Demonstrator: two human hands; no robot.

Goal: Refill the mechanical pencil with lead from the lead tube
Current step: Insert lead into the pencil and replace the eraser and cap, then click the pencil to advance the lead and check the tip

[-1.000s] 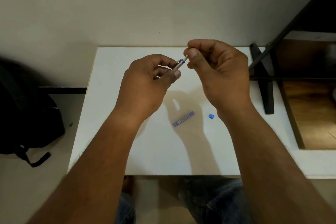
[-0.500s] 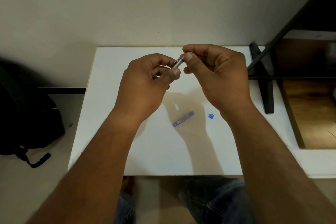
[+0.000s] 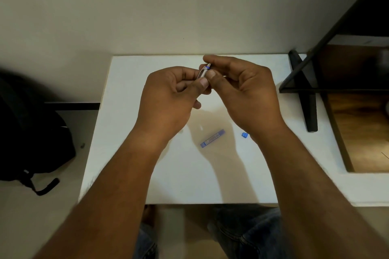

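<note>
Nearest the camera: jeans-clad knees below the near edge of the white table (image 3: 130, 153), both forearms reaching out over it. On the tabletop between the wrists lies the blue lead tube (image 3: 212, 138), flat, at a slant, not touched by either hand. Just to its right, by the right wrist, sits a small blue cap (image 3: 244, 134), apart from the tube; probably the tube's cap, set aside so lead could come out, though it could be the pencil's. A tiny pale piece (image 3: 201, 127) lies just left of the tube's far end; too small to identify.

Further out, both hands meet above the table's far half. Left hand (image 3: 170, 99) is closed around the mechanical pencil (image 3: 203, 72), barrel pinched between thumb and fingers and angled up to the right so the top end is exposed. Right hand (image 3: 248, 90) has thumb and forefinger pinched together at that blue-ringed end; whether it holds a lead or the end cap I cannot tell. Likely steadying with the left while the right works the top.

Left on the floor: black backpack (image 3: 31, 128). Right: black stand (image 3: 303, 92), wooden surface behind. Plain wall beyond.
</note>
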